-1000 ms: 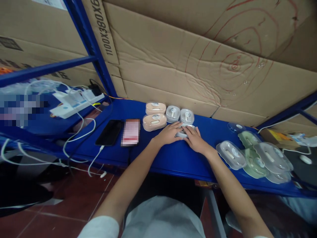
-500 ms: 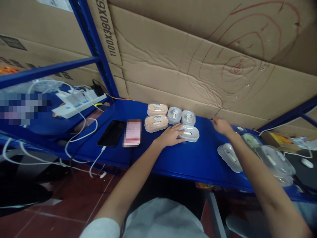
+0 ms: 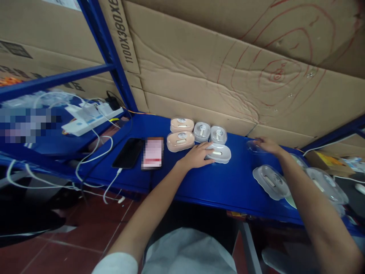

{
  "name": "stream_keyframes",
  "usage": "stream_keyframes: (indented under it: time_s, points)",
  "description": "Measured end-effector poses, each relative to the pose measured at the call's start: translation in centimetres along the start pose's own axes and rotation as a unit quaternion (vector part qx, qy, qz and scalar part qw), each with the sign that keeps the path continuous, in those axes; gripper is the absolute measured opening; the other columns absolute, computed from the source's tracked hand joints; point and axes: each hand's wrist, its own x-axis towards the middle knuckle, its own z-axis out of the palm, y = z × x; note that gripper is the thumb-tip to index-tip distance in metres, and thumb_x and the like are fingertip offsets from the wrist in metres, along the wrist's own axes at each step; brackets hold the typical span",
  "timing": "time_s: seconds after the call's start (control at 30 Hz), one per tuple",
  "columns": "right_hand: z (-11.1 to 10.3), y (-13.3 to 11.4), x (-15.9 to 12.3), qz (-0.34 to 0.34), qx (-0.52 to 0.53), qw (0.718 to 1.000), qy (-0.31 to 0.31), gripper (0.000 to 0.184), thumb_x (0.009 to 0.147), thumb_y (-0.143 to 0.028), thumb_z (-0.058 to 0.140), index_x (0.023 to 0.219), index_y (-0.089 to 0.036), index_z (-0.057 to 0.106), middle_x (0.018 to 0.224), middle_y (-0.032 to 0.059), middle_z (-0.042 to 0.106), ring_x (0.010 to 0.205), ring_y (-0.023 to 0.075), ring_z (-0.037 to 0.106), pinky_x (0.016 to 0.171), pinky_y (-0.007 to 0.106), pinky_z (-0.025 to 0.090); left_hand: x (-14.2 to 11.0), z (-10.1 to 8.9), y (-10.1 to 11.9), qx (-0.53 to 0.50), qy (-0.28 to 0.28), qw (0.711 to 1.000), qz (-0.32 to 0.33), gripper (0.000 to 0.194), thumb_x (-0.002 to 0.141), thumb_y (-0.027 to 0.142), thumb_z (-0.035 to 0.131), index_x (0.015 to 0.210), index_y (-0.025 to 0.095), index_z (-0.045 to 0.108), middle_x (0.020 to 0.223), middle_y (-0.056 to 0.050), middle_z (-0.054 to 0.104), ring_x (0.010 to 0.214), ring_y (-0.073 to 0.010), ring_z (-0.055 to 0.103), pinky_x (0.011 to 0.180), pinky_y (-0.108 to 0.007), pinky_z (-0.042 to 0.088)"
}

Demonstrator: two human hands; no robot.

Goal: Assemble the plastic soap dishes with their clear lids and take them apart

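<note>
A white oval container with a clear cover (image 3: 221, 152) lies on the blue shelf. My left hand (image 3: 198, 155) is around its left end, fingers on the far side and thumb on the near side. Farther right, my right hand (image 3: 268, 146) pinches the edge of a clear plastic piece (image 3: 254, 147), blurred and low over the shelf; its full shape is hard to see. Behind my left hand stand two peach containers (image 3: 180, 141) and two smaller grey ones (image 3: 218, 135). Under my right forearm, partly hidden, are a grey covered container (image 3: 270, 182) and another clear-covered one (image 3: 327, 184).
Two phones, one dark (image 3: 128, 153) and one lit (image 3: 153, 153), lie left on the shelf (image 3: 196, 186). White cables and a power strip (image 3: 91, 121) are farther left. A cardboard wall (image 3: 182, 68) closes the back. An open carton (image 3: 327, 163) stands right.
My right hand has shifted slightly right and toward me, and a clear plastic piece now shows at its fingers. My left hand stays on the white container.
</note>
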Motion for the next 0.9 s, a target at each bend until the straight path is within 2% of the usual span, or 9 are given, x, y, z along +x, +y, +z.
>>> stream_keyframes:
  time_s: [0.07, 0.17, 0.27, 0.4, 0.5, 0.6, 0.67, 0.83, 0.9]
  points:
    - [0.4, -0.4, -0.1, -0.025, -0.003, 0.999, -0.046, 0.052, 0.100, -0.048, 0.065, 0.146, -0.024, 0.064, 0.146, 0.0140, 0.068, 0.134, 0.0326, 0.064, 0.114, 0.049, 0.053, 0.0, 0.0, 0.0, -0.009, 0.003, 1.000, 0.000, 0.057, 0.099, 0.053, 0.070, 0.148, 0.026, 0.064, 0.173, -0.012, 0.040, 0.161, -0.0364, 0.036, 0.130, -0.058, 0.032]
    - [1.5, -1.3, -0.3, -0.062, -0.026, 0.992, -0.104, 0.077, 0.079, -0.048, 0.085, 0.149, -0.027, 0.062, 0.153, 0.0108, 0.064, 0.140, 0.0352, 0.061, 0.118, 0.049, 0.050, 0.1, 0.0, -0.1, -0.025, 0.010, 1.000, -0.003, 0.058, 0.098, 0.054, 0.071, 0.148, 0.027, 0.063, 0.173, -0.011, 0.040, 0.160, -0.0373, 0.037, 0.129, -0.059, 0.033]
    - [2.9, -1.9, -0.6, -0.065, -0.058, 0.990, -0.106, 0.085, 0.067, -0.046, 0.092, 0.146, -0.029, 0.065, 0.151, 0.0103, 0.065, 0.137, 0.0370, 0.062, 0.117, 0.049, 0.049, 0.3, 0.0, -0.3, -0.048, 0.020, 0.999, -0.006, 0.064, 0.095, 0.052, 0.075, 0.152, 0.027, 0.058, 0.170, -0.013, 0.044, 0.158, -0.0373, 0.041, 0.128, -0.059, 0.034]
    - [5.2, -2.6, -1.6, -0.030, -0.099, 0.993, -0.065, 0.075, 0.077, -0.054, 0.085, 0.145, -0.031, 0.066, 0.143, 0.0142, 0.068, 0.128, 0.0389, 0.067, 0.111, 0.055, 0.051, 0.6, -0.1, -0.7, -0.087, 0.033, 0.996, -0.009, 0.078, 0.090, 0.052, 0.080, 0.157, 0.025, 0.050, 0.165, -0.016, 0.049, 0.153, -0.0380, 0.047, 0.125, -0.056, 0.040]
    - [7.2, -3.7, -2.7, -0.017, -0.104, 0.994, -0.026, 0.079, 0.081, -0.058, 0.083, 0.152, -0.031, 0.059, 0.153, 0.0165, 0.060, 0.128, 0.0382, 0.067, 0.108, 0.055, 0.053, 0.6, -0.2, -0.8, -0.111, 0.038, 0.993, -0.004, 0.081, 0.088, 0.052, 0.081, 0.157, 0.025, 0.049, 0.162, -0.016, 0.051, 0.149, -0.0376, 0.052, 0.123, -0.054, 0.043]
    - [8.6, -5.1, -3.9, -0.015, -0.096, 0.995, 0.023, 0.078, 0.089, -0.056, 0.076, 0.157, -0.027, 0.053, 0.159, 0.0207, 0.053, 0.135, 0.0416, 0.063, 0.108, 0.061, 0.052, 0.7, -0.2, -0.8, -0.126, 0.041, 0.991, -0.006, 0.084, 0.087, 0.052, 0.082, 0.158, 0.026, 0.047, 0.162, -0.016, 0.052, 0.147, -0.0395, 0.053, 0.123, -0.057, 0.043]
    - [8.7, -5.8, -4.8, -0.025, -0.082, 0.995, 0.055, 0.070, 0.095, -0.055, 0.067, 0.156, -0.023, 0.054, 0.157, 0.0224, 0.055, 0.138, 0.0424, 0.060, 0.109, 0.064, 0.051, 0.7, -0.3, -0.7, -0.135, 0.043, 0.990, -0.010, 0.088, 0.086, 0.050, 0.083, 0.160, 0.027, 0.043, 0.164, -0.016, 0.050, 0.148, -0.0402, 0.051, 0.123, -0.057, 0.042]
    - [6.9, -6.3, -6.7, -0.124, -0.016, 0.988, 0.089, 0.052, 0.106, -0.054, 0.047, 0.146, -0.025, 0.064, 0.148, 0.0126, 0.066, 0.139, 0.0306, 0.061, 0.118, 0.051, 0.049, 0.6, -0.4, -0.6, -0.157, 0.049, 0.986, -0.019, 0.103, 0.085, 0.047, 0.086, 0.168, 0.026, 0.029, 0.173, -0.016, 0.037, 0.157, -0.0387, 0.041, 0.129, -0.054, 0.036]
    - [6.3, -6.5, -7.2, -0.154, 0.005, 0.984, 0.090, 0.050, 0.106, -0.054, 0.047, 0.142, -0.025, 0.066, 0.144, 0.0118, 0.070, 0.135, 0.0302, 0.064, 0.117, 0.051, 0.050, 0.6, -0.5, -0.6, -0.165, 0.048, 0.985, -0.023, 0.108, 0.083, 0.047, 0.088, 0.169, 0.024, 0.027, 0.174, -0.017, 0.035, 0.158, -0.0387, 0.039, 0.130, -0.054, 0.035]
